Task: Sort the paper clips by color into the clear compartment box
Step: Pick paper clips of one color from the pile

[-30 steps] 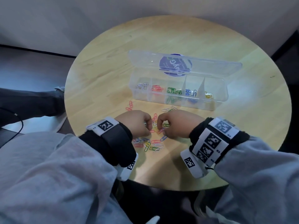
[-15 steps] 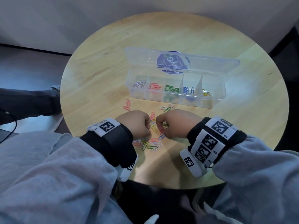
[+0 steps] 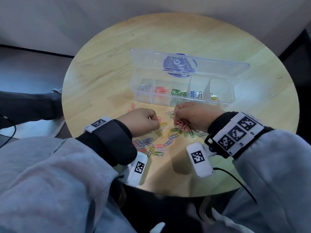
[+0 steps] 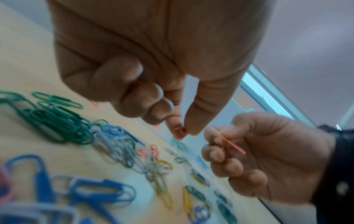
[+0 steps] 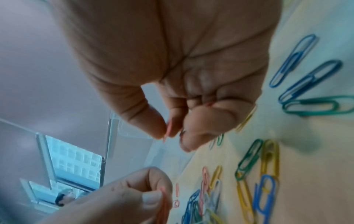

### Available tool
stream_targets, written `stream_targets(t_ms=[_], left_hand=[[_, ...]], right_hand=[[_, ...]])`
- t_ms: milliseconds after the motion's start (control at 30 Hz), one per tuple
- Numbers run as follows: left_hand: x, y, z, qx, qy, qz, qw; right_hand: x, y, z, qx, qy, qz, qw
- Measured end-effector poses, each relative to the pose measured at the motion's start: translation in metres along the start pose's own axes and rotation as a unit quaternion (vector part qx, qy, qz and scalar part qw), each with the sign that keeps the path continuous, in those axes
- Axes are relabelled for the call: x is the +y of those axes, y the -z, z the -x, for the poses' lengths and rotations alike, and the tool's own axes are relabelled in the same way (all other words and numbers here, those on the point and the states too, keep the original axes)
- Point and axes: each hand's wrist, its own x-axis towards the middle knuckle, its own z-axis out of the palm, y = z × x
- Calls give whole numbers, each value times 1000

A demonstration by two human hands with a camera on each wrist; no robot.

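Your clear compartment box [image 3: 225, 91] sits open toward the bench's [image 3: 104, 81] far edge, each section holding some clips. Many loose clips [image 3: 161, 143] remain near the front edge. Your left hand [image 3: 141, 121] and right hand [image 3: 193, 116] each pinch red clips [image 3: 180, 123].

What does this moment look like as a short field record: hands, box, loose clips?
left hand: pinches a red paper clip
right hand: pinches red paper clips
compartment box: lid open; from left, white, red, green, blue, yellow clips
loose clips: mixed colours on the round table, near the hands
stage: sorting unfinished
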Motion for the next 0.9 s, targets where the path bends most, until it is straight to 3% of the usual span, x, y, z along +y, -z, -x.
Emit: stream_targets(t_ms=[133,333,433,533,633,767,833,900], left_hand=[[2,6,0,-28,48,157,986],[7,14,5,-27,60,326,943],[0,21,8,-13,74,386,919],[-9,27,12,-2,89,415,906],[-16,28,14,0,110,345,932],[-24,26,17,-28,81,71,994],[-28,23,20,-29,55,-47,997],[-31,20,22,-26,53,-102,993]], right_hand=[[1,3,-2,-12,-6,-106,994],[4,0,-4,-21,-2,-128,992],[1,-4,-3,-47,-6,-114,992],[2,-12,2,-80,5,-10,997],[4,-22,6,-77,14,106,991],[5,-32,4,-60,25,251,966],[5,-36,5,-51,37,332,941],[6,-41,5,-38,42,383,922]])
